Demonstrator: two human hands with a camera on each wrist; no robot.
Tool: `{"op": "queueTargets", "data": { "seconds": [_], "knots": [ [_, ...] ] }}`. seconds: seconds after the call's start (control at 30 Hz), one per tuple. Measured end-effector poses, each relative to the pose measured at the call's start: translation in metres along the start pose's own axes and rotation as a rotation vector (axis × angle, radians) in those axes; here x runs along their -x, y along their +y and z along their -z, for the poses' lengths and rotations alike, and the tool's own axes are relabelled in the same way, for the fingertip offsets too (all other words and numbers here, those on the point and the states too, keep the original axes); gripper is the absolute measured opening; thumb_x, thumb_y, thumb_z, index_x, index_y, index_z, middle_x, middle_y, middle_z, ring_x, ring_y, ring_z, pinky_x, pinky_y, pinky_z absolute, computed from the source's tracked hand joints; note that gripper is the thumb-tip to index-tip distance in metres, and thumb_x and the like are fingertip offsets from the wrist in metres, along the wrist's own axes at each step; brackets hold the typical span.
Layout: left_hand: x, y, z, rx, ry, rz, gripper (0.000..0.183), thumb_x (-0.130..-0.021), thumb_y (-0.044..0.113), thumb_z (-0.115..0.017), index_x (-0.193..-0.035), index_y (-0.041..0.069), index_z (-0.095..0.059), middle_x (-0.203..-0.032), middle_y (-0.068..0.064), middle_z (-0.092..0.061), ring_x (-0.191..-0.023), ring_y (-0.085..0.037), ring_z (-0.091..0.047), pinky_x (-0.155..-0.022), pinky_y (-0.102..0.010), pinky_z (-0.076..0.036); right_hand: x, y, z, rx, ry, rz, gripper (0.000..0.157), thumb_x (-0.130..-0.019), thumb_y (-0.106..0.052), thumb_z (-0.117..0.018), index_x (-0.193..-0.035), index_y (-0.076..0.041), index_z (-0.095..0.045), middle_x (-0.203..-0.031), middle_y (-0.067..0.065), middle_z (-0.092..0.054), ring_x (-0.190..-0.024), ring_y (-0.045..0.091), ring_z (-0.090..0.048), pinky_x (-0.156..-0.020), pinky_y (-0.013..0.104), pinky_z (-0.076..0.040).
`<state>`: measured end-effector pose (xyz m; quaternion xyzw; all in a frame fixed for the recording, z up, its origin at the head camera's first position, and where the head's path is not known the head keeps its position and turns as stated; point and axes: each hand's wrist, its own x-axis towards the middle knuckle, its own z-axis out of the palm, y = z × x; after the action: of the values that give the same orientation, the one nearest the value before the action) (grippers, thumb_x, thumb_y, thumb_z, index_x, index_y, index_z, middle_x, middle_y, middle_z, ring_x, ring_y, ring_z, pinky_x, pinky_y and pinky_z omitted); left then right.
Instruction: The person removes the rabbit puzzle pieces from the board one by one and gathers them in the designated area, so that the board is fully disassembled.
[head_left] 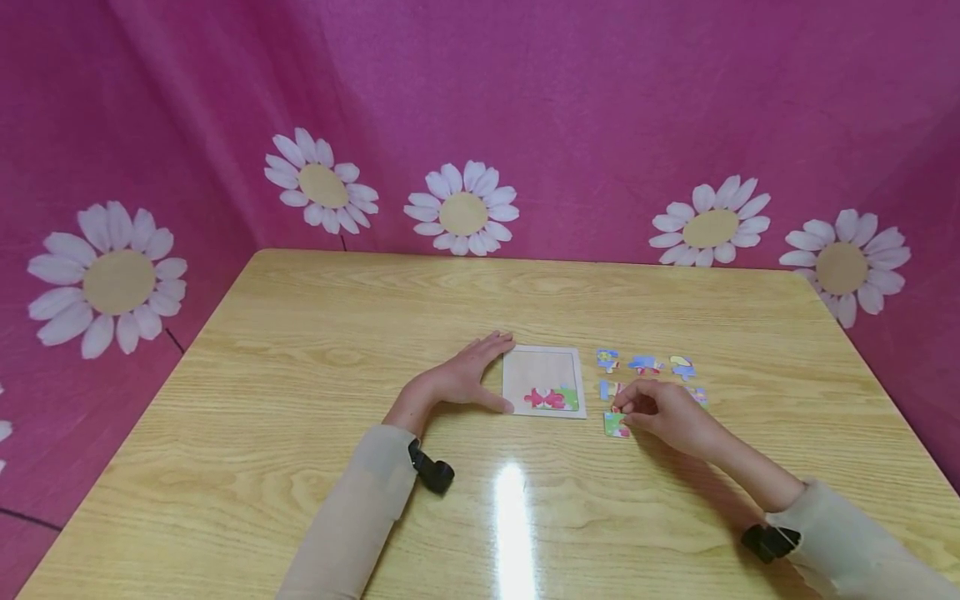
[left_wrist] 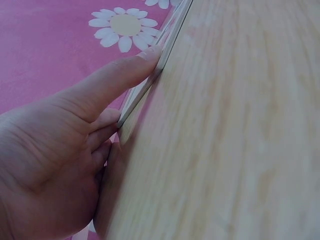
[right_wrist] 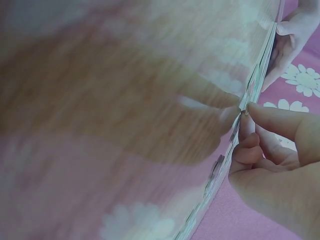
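A pale puzzle tray [head_left: 536,375] with a raised rim lies flat on the table. Joined red and green puzzle pieces [head_left: 551,399] fill part of its lower right. My left hand [head_left: 461,375] spans the tray's left side, thumb at the near corner and straight fingers at the far one. In the left wrist view the thumb [left_wrist: 122,75] rests against the tray's edge [left_wrist: 145,85]. Right of the tray, my right hand [head_left: 671,414] pinches a puzzle piece [head_left: 615,426], green with some red, between thumb and fingertips. The right wrist view shows this pinch at table level, the piece mostly hidden.
Several loose blue puzzle pieces [head_left: 645,364] lie in rows beyond the right hand, some partly covered by it. The wooden table [head_left: 337,333] meets a pink cloth [head_left: 570,125] with white flowers at the back and sides. Black straps [head_left: 431,468] sit on both wrists.
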<state>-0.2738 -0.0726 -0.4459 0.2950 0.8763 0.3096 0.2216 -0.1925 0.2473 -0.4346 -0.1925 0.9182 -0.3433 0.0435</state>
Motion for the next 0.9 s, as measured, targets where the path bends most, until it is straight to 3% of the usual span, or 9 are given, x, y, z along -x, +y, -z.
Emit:
{"op": "queueTargets", "data": {
  "seconds": [0.3, 0.67, 0.9],
  "knots": [
    [0.000, 0.000, 0.002, -0.008, -0.002, -0.020, 0.099, -0.080, 0.038, -0.079, -0.157, 0.013, -0.021, -0.167, -0.002, -0.012, -0.156, -0.021, 0.000, -0.129, -0.043, -0.002, -0.004, -0.004, -0.002, -0.031, 0.039, 0.021, 0.011, -0.083, 0.002, -0.072, -0.092, -0.003, -0.069, -0.084, 0.004, -0.063, -0.073, -0.005, -0.047, -0.061, 0.015, -0.045],
    [-0.001, -0.002, 0.001, -0.006, -0.003, -0.019, 0.099, -0.080, 0.037, -0.079, -0.157, 0.013, -0.021, -0.167, -0.002, -0.012, -0.156, -0.020, 0.000, -0.128, -0.043, -0.003, -0.033, -0.026, -0.018, -0.084, -0.096, -0.006, 0.012, -0.086, -0.004, -0.072, -0.097, -0.001, -0.067, -0.083, 0.005, -0.063, -0.070, 0.002, -0.051, -0.061, 0.016, -0.046],
    [-0.001, -0.002, 0.000, -0.008, 0.002, -0.018, 0.098, -0.080, 0.037, -0.079, -0.157, 0.013, -0.022, -0.167, -0.002, -0.013, -0.156, -0.021, -0.001, -0.128, -0.044, -0.004, -0.050, -0.036, -0.029, -0.040, -0.116, 0.011, 0.013, -0.085, -0.005, -0.072, -0.097, -0.001, -0.067, -0.082, 0.005, -0.062, -0.072, 0.009, -0.050, -0.061, 0.016, -0.044]
  ]
}}
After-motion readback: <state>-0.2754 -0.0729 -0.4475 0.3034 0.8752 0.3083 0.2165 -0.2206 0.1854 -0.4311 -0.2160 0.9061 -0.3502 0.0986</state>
